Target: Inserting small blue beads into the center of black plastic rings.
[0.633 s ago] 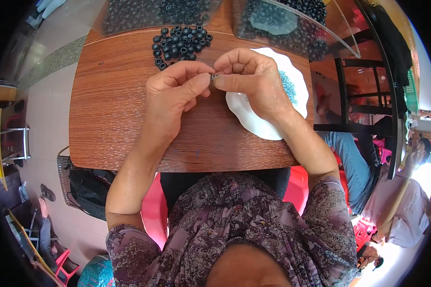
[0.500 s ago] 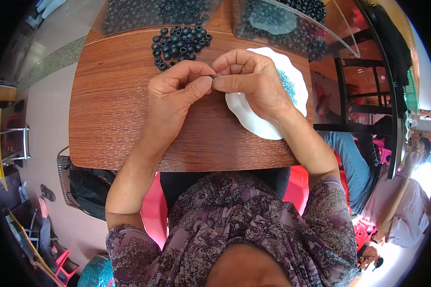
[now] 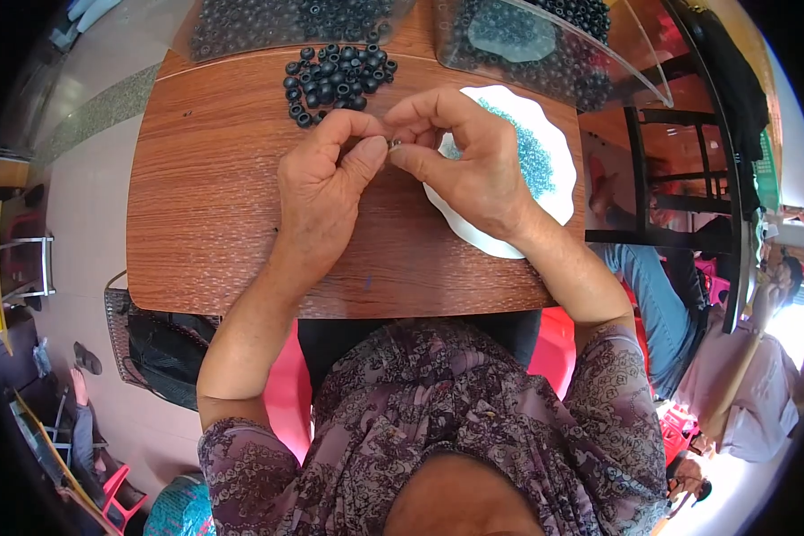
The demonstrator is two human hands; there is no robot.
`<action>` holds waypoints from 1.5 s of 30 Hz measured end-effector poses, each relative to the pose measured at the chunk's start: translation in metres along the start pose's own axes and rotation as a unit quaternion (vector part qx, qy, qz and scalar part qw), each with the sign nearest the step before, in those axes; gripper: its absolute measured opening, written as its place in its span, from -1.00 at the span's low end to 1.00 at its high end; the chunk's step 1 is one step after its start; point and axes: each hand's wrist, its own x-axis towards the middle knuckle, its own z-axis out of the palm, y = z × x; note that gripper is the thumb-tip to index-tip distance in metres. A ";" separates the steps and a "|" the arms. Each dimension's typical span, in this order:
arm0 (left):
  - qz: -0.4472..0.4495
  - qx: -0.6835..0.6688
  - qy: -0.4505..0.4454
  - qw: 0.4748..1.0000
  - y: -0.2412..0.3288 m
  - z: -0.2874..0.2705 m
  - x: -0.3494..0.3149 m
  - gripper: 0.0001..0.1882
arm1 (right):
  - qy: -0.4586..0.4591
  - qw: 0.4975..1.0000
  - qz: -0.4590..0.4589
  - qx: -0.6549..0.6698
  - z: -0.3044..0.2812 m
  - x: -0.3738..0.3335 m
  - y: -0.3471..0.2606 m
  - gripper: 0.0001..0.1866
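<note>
Over the middle of the wooden table (image 3: 205,214), my left hand (image 3: 320,183) and my right hand (image 3: 478,179) meet fingertip to fingertip. Thumb and forefinger are pinched together on each. A tiny dark, shiny piece (image 3: 396,143) shows at the right fingertips, too small to name; whatever my left fingertips grip is hidden. Just beyond my left hand lies a loose pile of round black beads (image 3: 335,82) with holes. Partly under my right hand and wrist is a white scalloped plate (image 3: 560,179), holding many tiny teal beads (image 3: 534,161).
Two clear plastic bins of black beads, a left bin (image 3: 286,27) and a right bin (image 3: 518,67), stand along the far edge. A black metal frame (image 3: 639,179) is beyond the table's right side. A black mesh bag (image 3: 165,353) hangs below the near left corner.
My hands have shifted slightly left, and the right fingers have opened out a little from the left ones. More of the teal beads on the plate is uncovered.
</note>
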 end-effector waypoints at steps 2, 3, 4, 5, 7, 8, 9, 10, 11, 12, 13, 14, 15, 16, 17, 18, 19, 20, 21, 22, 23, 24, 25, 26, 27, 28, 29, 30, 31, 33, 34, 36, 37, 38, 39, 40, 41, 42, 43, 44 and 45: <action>-0.018 -0.021 -0.010 1.000 -0.001 -0.002 0.000 -0.90 | 0.000 1.000 -0.021 -0.018 -0.001 0.000 0.000 -0.74; -0.055 -0.041 -0.028 0.997 0.002 -0.004 0.000 -0.89 | -0.005 0.996 -0.059 -0.060 -0.002 0.001 0.000 -0.74; -0.092 -0.060 -0.045 0.993 0.004 -0.006 0.000 -0.89 | -0.009 0.990 -0.097 -0.101 -0.002 0.001 0.000 -0.73; -0.092 -0.060 -0.045 0.993 0.004 -0.008 0.001 -0.89 | -0.010 0.990 -0.097 -0.101 -0.003 0.002 0.000 -0.73; -0.134 -0.156 -0.082 0.975 0.003 -0.011 0.003 -0.88 | -0.020 0.979 -0.143 -0.143 -0.005 0.002 0.002 -0.73; -0.134 -0.157 -0.082 0.975 0.005 -0.010 0.004 -0.88 | -0.020 0.979 -0.142 -0.143 -0.006 0.002 0.003 -0.73; -0.117 -0.167 -0.094 0.974 0.007 -0.010 0.005 -0.88 | -0.017 0.994 -0.085 -0.066 -0.006 0.002 0.003 -0.74; -0.099 -0.178 -0.106 0.973 0.008 -0.010 0.005 -0.88 | -0.014 0.999 -0.028 0.012 -0.006 0.001 0.004 -0.74; -0.099 -0.178 -0.107 0.973 0.008 -0.009 0.006 -0.88 | -0.013 0.999 -0.028 0.012 -0.009 0.002 0.003 -0.74; -0.079 -0.165 -0.110 0.977 0.008 -0.009 0.006 -0.88 | -0.028 0.994 0.047 0.094 -0.014 0.003 0.000 -0.74; -0.059 -0.151 -0.114 0.980 0.008 -0.009 0.005 -0.88 | -0.043 0.976 0.121 0.176 -0.018 0.004 -0.001 -0.73; -0.059 -0.151 -0.114 0.980 0.008 -0.008 0.004 -0.88 | -0.043 0.976 0.121 0.176 -0.019 0.005 -0.001 -0.73; -0.027 -0.097 -0.103 0.990 0.009 -0.007 0.003 -0.89 | -0.052 0.967 0.138 0.210 -0.021 0.005 0.000 -0.77; 0.005 -0.041 -0.091 0.995 0.009 -0.006 0.002 -0.89 | -0.061 0.955 0.155 0.244 -0.022 0.006 0.000 -0.80; 0.005 -0.042 -0.092 0.995 0.009 -0.005 0.001 -0.89 | -0.060 0.956 0.155 0.244 -0.022 0.005 0.000 -0.80; 0.018 -0.033 -0.085 0.996 0.009 -0.004 0.000 -0.90 | -0.065 0.953 0.161 0.249 -0.022 0.004 0.001 -0.78; 0.031 -0.025 -0.077 0.996 0.009 -0.004 0.000 -0.90 | -0.071 0.950 0.166 0.255 -0.022 0.003 0.001 -0.76; 0.031 -0.025 -0.078 0.996 0.009 -0.004 0.000 -0.90 | -0.071 0.950 0.166 0.255 -0.020 0.001 0.000 -0.76; 0.016 -0.042 -0.076 0.996 0.010 -0.005 -0.001 -0.90 | -0.047 0.975 0.100 0.191 -0.016 -0.001 0.000 -0.80; 0.002 -0.060 -0.075 0.995 0.010 -0.005 -0.001 -0.89 | -0.022 0.991 0.033 0.125 -0.013 -0.002 -0.001 -0.84; 0.001 -0.060 -0.074 0.995 0.009 -0.006 -0.001 -0.89 | -0.023 0.991 0.034 0.126 -0.012 -0.003 -0.002 -0.84; -0.017 -0.081 -0.072 0.994 0.008 -0.006 -0.001 -0.87 | -0.012 0.998 -0.035 0.048 -0.011 -0.002 -0.004 -0.85; -0.036 -0.103 -0.069 0.992 0.007 -0.006 -0.001 -0.86 | -0.001 0.994 -0.102 -0.029 -0.011 -0.001 -0.005 -0.86; -0.036 -0.103 -0.068 0.992 0.009 -0.007 -0.001 -0.86 | -0.003 0.994 -0.102 -0.029 -0.010 -0.001 -0.003 -0.86; -0.059 -0.106 -0.064 0.991 0.013 -0.007 -0.001 -0.85 | 0.006 0.984 -0.156 -0.084 -0.009 -0.001 0.001 -0.84; -0.082 -0.109 -0.060 0.989 0.015 -0.007 -0.001 -0.83 | 0.014 0.968 -0.209 -0.138 -0.008 0.000 0.004 -0.82; -0.082 -0.110 -0.059 0.989 0.013 -0.007 -0.001 -0.83 | 0.012 0.968 -0.209 -0.138 -0.007 0.002 0.006 -0.82; -0.098 -0.134 -0.052 0.985 0.010 -0.006 -0.001 -0.84 | 0.020 0.954 -0.255 -0.159 -0.006 0.003 0.007 -0.79; -0.114 -0.158 -0.045 0.980 0.008 -0.005 -0.001 -0.84 | 0.028 0.937 -0.300 -0.180 -0.005 0.004 0.008 -0.77; -0.148 -0.171 -0.059 0.972 0.008 -0.010 0.000 -0.84 | 0.028 0.929 -0.317 -0.188 -0.005 0.004 0.013 -0.76; -0.183 -0.182 -0.072 0.963 0.008 -0.012 0.001 -0.84 | 0.030 0.921 -0.334 -0.196 -0.004 0.004 0.015 -0.75; -0.198 -0.211 -0.073 0.955 0.005 -0.011 0.001 -0.84 | 0.017 0.932 -0.309 -0.189 -0.006 0.004 0.013 -0.75; -0.213 -0.238 -0.075 0.945 0.004 -0.011 0.001 -0.84 | 0.006 0.942 -0.283 -0.181 -0.006 0.004 0.011 -0.76; -0.213 -0.238 -0.073 0.945 0.005 -0.011 0.000 -0.84 | 0.005 0.942 -0.283 -0.180 -0.005 0.002 0.007 -0.76; -0.196 -0.226 -0.066 0.952 0.007 -0.010 -0.001 -0.84 | -0.001 0.980 -0.167 -0.109 -0.005 -0.001 0.002 -0.79; -0.180 -0.214 -0.058 0.958 0.008 -0.009 -0.002 -0.84 | -0.006 0.998 -0.047 -0.035 -0.005 -0.002 -0.001 -0.82; -0.180 -0.214 -0.059 0.958 0.009 -0.007 -0.003 -0.84 | -0.006 0.998 -0.046 -0.035 -0.006 -0.001 0.001 -0.82; -0.132 -0.172 -0.037 0.976 0.009 -0.005 -0.004 -0.85 | -0.012 0.998 0.030 0.049 -0.006 0.000 0.003 -0.84; -0.084 -0.128 -0.015 0.988 0.009 -0.003 -0.005 -0.85 | -0.017 0.985 0.106 0.132 -0.007 0.000 0.005 -0.86; -0.085 -0.128 -0.015 0.988 0.008 -0.001 -0.006 -0.85 | -0.017 0.985 0.106 0.133 -0.007 0.000 0.004 -0.86; -0.004 -0.046 0.011 0.999 0.005 0.000 -0.007 -0.87 | -0.019 0.975 0.125 0.184 -0.007 0.001 0.002 -0.87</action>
